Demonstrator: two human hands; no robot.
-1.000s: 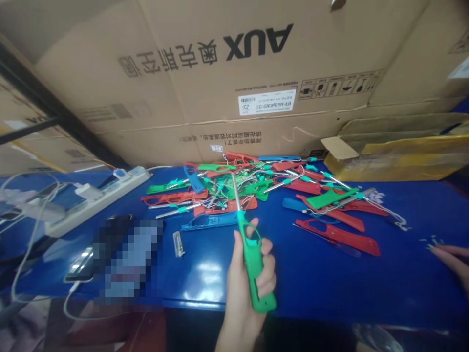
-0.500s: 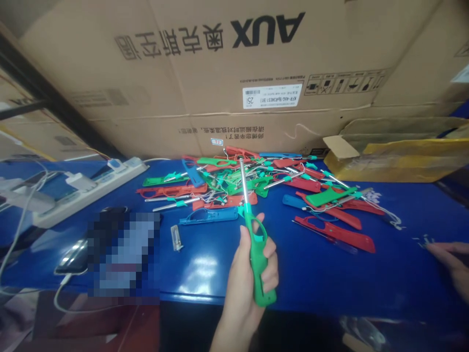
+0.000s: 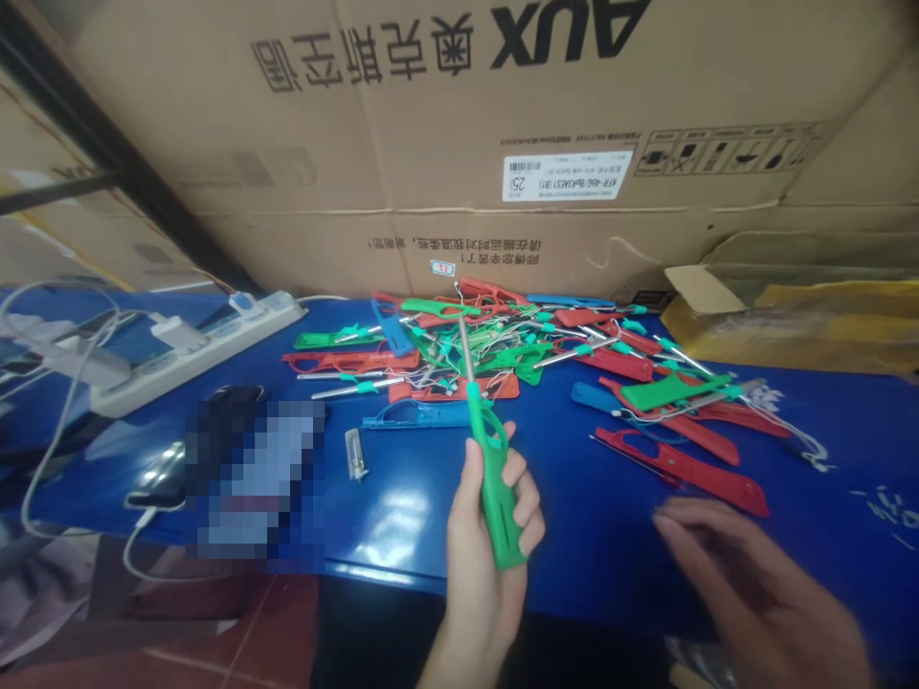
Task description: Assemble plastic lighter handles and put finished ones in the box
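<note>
My left hand point(image 3: 492, 517) is closed around a green long-nosed lighter point(image 3: 495, 478), its metal tube tilted up and away from me. My right hand point(image 3: 761, 584) is at the lower right, blurred, with thumb and fingertips pinched together. Whatever lies between those fingertips is too small or smeared to make out. Beyond my right hand lies a red lighter casing half point(image 3: 689, 469). Small pale pieces point(image 3: 890, 507) are scattered on the blue tabletop at the far right. A heap of red, green and blue casing halves with metal tubes and white wires point(image 3: 495, 344) spreads behind the held lighter.
A large cardboard box point(image 3: 402, 153) stands along the back of the blue table point(image 3: 402, 526). An open, yellow-taped carton point(image 3: 811, 316) is at the right. At left are a power strip point(image 3: 201, 354), cables and a phone point(image 3: 158, 478). A small clear part point(image 3: 354, 454) lies near the middle.
My right hand has come from the small pale pieces at the far right toward the lighter. My left hand keeps its hold on the lighter, and the view has shifted slightly.
</note>
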